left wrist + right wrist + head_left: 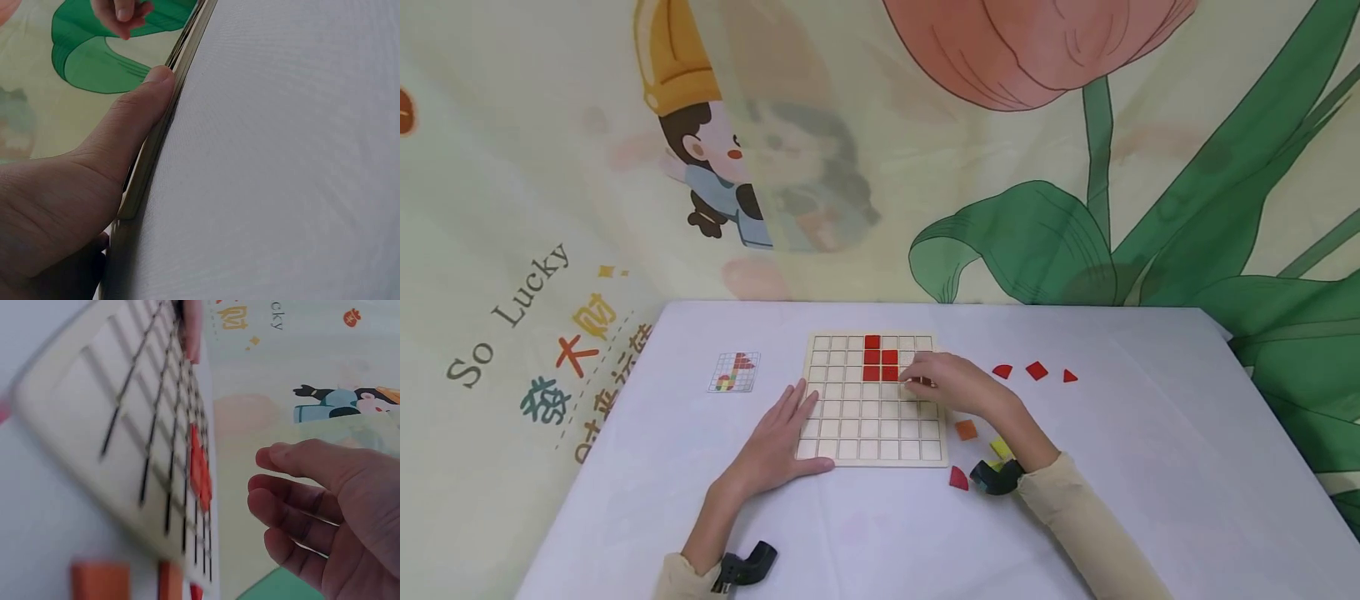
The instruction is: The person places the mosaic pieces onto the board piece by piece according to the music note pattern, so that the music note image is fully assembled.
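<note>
A square-gridded board (842, 408) lies on the white table. Several red square tiles (872, 358) fill cells in its upper middle. At the board's left and front edges my left hand (769, 446) rests with fingers spread; its thumb (140, 109) lies along the front edge. Over the board's right side hovers my right hand (958, 383), fingers loosely bent. In the right wrist view no piece shows between these fingers (306, 512). A dark red patch shows beneath them in the head view; whether it is a tile on the board is unclear.
A printed pattern card (734, 372) lies left of the board. Right of it are a red quarter-round (1002, 372), a red square (1037, 371) and a red triangle (1070, 376). Nearer are an orange square (966, 430), yellow pieces (1002, 447) and another red quarter-round (958, 478).
</note>
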`<action>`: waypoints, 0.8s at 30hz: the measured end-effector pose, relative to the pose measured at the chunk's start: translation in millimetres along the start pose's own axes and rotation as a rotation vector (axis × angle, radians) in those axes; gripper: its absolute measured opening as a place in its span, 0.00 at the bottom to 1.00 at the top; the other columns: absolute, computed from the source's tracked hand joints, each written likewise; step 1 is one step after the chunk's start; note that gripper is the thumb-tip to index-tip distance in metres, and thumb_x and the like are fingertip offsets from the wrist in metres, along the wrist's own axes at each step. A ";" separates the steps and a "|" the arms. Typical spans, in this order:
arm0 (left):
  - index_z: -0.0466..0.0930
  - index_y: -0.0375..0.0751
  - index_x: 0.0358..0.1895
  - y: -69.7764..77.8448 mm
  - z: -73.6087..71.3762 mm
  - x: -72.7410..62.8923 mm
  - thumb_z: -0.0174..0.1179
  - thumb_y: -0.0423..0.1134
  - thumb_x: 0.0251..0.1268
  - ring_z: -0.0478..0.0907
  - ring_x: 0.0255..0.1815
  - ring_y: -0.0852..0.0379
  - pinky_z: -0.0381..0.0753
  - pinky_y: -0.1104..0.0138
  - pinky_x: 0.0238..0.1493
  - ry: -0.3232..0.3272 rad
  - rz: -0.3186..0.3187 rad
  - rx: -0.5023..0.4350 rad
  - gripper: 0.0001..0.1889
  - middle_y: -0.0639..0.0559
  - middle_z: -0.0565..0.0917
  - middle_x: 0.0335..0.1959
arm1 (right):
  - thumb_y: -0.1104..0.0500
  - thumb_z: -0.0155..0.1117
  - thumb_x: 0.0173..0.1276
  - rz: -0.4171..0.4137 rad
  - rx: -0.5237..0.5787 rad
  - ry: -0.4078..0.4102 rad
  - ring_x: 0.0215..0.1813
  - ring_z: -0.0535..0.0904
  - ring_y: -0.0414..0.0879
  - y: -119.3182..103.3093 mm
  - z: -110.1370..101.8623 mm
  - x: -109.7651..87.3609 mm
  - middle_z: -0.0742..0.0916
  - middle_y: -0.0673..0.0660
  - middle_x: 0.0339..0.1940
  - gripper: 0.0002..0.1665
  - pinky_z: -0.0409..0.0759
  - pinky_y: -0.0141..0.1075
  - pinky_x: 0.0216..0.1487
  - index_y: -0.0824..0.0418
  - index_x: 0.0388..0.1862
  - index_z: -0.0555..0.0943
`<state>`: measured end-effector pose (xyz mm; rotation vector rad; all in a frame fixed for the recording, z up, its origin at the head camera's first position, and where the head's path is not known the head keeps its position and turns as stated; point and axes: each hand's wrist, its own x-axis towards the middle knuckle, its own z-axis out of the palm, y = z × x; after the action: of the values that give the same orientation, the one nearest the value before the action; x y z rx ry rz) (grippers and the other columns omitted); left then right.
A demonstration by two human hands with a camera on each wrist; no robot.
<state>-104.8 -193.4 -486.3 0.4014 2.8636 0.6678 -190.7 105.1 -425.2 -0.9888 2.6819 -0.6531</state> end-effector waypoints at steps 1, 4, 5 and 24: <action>0.49 0.40 0.77 0.1 -0.2 -0.1 0.67 0.65 0.50 0.40 0.81 0.40 0.51 0.43 0.76 0.002 0.000 0.001 0.56 0.41 0.44 0.81 | 0.56 0.65 0.68 0.003 -0.005 0.001 0.38 0.76 0.39 3.6 0.3 -5.7 0.85 0.48 0.40 0.13 0.79 0.30 0.41 0.55 0.49 0.86; 0.50 0.40 0.77 0.7 -1.2 -1.0 0.68 0.64 0.49 0.41 0.81 0.40 0.51 0.43 0.76 0.010 -0.004 -0.001 0.56 0.41 0.45 0.80 | 0.55 0.66 0.67 0.027 -0.003 0.011 0.38 0.76 0.38 15.4 -0.8 -22.9 0.85 0.47 0.41 0.14 0.79 0.27 0.40 0.55 0.50 0.86; 0.50 0.40 0.77 1.0 -1.6 -1.4 0.68 0.64 0.49 0.41 0.81 0.39 0.52 0.43 0.76 0.014 -0.003 0.002 0.56 0.41 0.45 0.80 | 0.55 0.66 0.66 0.041 0.003 0.011 0.38 0.75 0.38 19.3 -2.3 -28.6 0.84 0.47 0.41 0.14 0.79 0.27 0.39 0.55 0.50 0.86; 0.50 0.42 0.77 1.0 0.5 -0.2 0.67 0.65 0.50 0.40 0.81 0.41 0.52 0.43 0.76 -0.007 -0.018 -0.002 0.56 0.43 0.44 0.81 | 0.60 0.70 0.62 0.206 0.029 -0.086 0.38 0.77 0.41 67.4 -36.1 -73.0 0.84 0.50 0.34 0.05 0.82 0.30 0.39 0.58 0.37 0.85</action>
<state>-104.3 -192.4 -486.2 0.3772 2.8562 0.6649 -186.1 210.6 -422.2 -0.7034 2.6437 -0.5906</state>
